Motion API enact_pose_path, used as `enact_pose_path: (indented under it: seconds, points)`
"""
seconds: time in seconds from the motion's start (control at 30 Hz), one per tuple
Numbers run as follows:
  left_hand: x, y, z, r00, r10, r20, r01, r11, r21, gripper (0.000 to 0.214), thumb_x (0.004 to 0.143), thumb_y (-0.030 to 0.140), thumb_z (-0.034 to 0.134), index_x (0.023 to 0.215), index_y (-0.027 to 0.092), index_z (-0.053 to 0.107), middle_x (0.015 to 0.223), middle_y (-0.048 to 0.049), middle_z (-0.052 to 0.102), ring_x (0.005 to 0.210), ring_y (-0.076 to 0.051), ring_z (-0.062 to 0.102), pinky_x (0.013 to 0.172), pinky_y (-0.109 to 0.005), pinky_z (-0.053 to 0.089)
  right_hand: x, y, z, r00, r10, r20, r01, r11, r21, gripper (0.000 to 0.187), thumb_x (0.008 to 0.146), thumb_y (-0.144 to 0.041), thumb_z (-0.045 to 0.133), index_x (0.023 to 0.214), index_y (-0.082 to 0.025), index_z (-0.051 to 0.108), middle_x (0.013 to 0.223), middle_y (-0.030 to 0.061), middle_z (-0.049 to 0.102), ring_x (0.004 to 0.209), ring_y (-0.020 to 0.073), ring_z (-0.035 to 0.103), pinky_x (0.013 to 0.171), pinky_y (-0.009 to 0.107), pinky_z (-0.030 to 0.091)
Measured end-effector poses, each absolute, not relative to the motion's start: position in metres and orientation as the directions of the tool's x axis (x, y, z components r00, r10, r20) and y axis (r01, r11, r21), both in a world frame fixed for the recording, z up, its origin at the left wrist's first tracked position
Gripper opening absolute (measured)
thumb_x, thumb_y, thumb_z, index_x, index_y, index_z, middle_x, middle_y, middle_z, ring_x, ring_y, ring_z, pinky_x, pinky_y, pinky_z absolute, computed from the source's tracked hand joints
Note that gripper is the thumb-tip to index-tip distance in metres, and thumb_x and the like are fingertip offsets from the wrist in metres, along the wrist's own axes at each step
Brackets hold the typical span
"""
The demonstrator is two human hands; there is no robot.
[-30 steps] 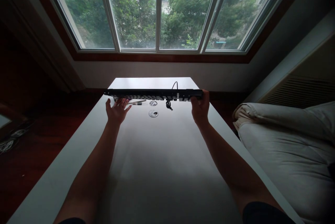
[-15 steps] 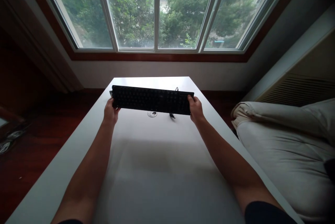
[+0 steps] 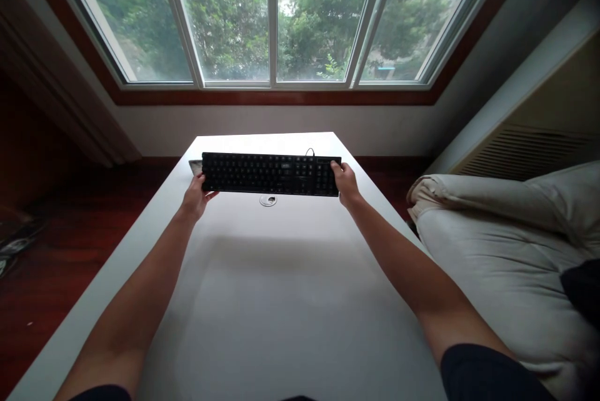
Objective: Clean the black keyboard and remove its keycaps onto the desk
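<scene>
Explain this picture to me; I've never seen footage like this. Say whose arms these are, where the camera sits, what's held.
No machine here: these are one person's bare arms, filmed by a camera worn on their head, looking forward and down. The left hand and right hand each grasp one end of a black keyboard, keys facing the camera. Beneath is a white table with a round cable hole. A window is ahead, bedding to the right.
</scene>
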State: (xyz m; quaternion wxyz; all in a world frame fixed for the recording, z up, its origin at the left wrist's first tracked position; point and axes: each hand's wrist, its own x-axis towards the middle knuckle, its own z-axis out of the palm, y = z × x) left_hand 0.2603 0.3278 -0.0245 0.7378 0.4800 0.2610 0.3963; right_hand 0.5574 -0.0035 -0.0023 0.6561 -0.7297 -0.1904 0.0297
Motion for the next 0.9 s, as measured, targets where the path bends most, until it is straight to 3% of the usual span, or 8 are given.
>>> enact_pose_path:
  seconds: [0.2, 0.4, 0.5, 0.63, 0.73, 0.9]
  points:
    - [0.247, 0.340, -0.067, 0.393, 0.910, -0.128, 0.078, 0.106, 0.991, 0.021, 0.080, 0.039, 0.064, 0.084, 0.018, 0.062, 0.079, -0.0029, 0.062, 0.079, -0.020, 0.058, 0.076, -0.032, 0.049, 0.539, -0.007, -0.040, 0.928, 0.370, 0.056, 0.122, -0.158, -0.980, 0.037, 0.078, -0.054, 0.060, 0.093, -0.021, 0.059, 0.079, 0.0018, 0.065, 0.076, 0.0197, 0.060, 0.066, 0.030, 0.050]
    - [0.242, 0.350, -0.078, 0.404, 0.912, -0.069, 0.338, -0.078, 0.938, 0.026, 0.073, 0.044, 0.069, 0.069, 0.020, 0.060, 0.072, -0.0068, 0.063, 0.093, -0.031, 0.060, 0.084, -0.038, 0.044, 0.541, -0.008, -0.060, 0.874, 0.484, 0.050, 0.220, -0.301, -0.928, 0.030, 0.082, -0.046, 0.058, 0.097, -0.021, 0.063, 0.081, 0.0029, 0.068, 0.077, 0.0207, 0.062, 0.069, 0.032, 0.051]
    - [0.241, 0.352, -0.079, 0.399, 0.917, -0.018, 0.475, -0.190, 0.859, 0.030, 0.067, 0.048, 0.073, 0.067, 0.022, 0.057, 0.077, -0.0100, 0.064, 0.104, -0.037, 0.059, 0.089, -0.042, 0.041, 0.550, -0.007, -0.070, 0.876, 0.481, 0.039, 0.297, -0.473, -0.830, 0.031, 0.083, -0.047, 0.058, 0.098, -0.020, 0.064, 0.091, 0.0073, 0.070, 0.085, 0.0231, 0.063, 0.077, 0.034, 0.049]
    - [0.240, 0.349, -0.080, 0.404, 0.912, 0.068, 0.546, -0.300, 0.782, 0.036, 0.064, 0.049, 0.074, 0.062, 0.023, 0.050, 0.094, -0.0168, 0.065, 0.117, -0.042, 0.053, 0.096, -0.046, 0.039, 0.565, -0.005, -0.076, 0.877, 0.481, 0.018, 0.382, -0.673, -0.633, 0.038, 0.087, -0.052, 0.054, 0.105, -0.020, 0.064, 0.102, 0.0119, 0.070, 0.096, 0.0280, 0.063, 0.083, 0.037, 0.046]
    - [0.241, 0.345, -0.080, 0.412, 0.907, 0.085, 0.542, -0.319, 0.778, 0.032, 0.063, 0.046, 0.075, 0.065, 0.022, 0.053, 0.102, -0.0190, 0.064, 0.122, -0.043, 0.050, 0.102, -0.047, 0.035, 0.569, -0.003, -0.079, 0.858, 0.514, 0.017, 0.435, -0.707, -0.558, 0.042, 0.089, -0.054, 0.050, 0.108, -0.020, 0.065, 0.105, 0.0134, 0.069, 0.098, 0.0292, 0.063, 0.084, 0.038, 0.045]
    - [0.244, 0.336, -0.083, 0.378, 0.916, 0.134, 0.513, -0.328, 0.793, 0.032, 0.068, 0.044, 0.072, 0.086, 0.021, 0.060, 0.115, -0.0180, 0.062, 0.125, -0.038, 0.049, 0.108, -0.044, 0.031, 0.565, 0.000, -0.085, 0.826, 0.547, 0.136, 0.539, -0.698, -0.472, 0.040, 0.093, -0.050, 0.047, 0.111, -0.020, 0.065, 0.109, 0.0134, 0.063, 0.105, 0.0274, 0.057, 0.093, 0.039, 0.043]
